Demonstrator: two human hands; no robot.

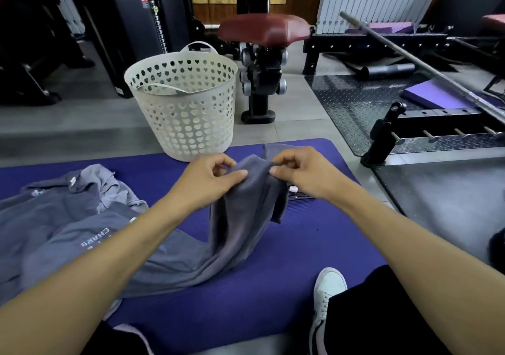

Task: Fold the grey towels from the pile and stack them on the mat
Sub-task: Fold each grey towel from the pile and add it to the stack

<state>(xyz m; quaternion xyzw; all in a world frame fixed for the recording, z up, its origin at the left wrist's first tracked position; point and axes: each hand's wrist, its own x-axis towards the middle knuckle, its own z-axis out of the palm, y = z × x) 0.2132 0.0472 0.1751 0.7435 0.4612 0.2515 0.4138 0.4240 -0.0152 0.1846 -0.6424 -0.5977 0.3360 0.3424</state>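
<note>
A grey towel (240,218) hangs lifted above the blue mat (246,300), its lower part trailing onto the mat toward the left. My left hand (210,177) pinches its top edge between thumb and fingers. My right hand (300,171) pinches the same edge a short way to the right. A pile of grey towels (62,218) with white lettering lies crumpled on the mat at the left. Part of another grey cloth (276,147) shows flat behind my hands.
A white perforated basket (183,103) stands at the mat's far edge. Behind it is a gym bench with a dark red seat (262,29). A black checker-plate platform and barbell rack (410,125) sit to the right. My white shoe (328,292) rests on the mat's near right.
</note>
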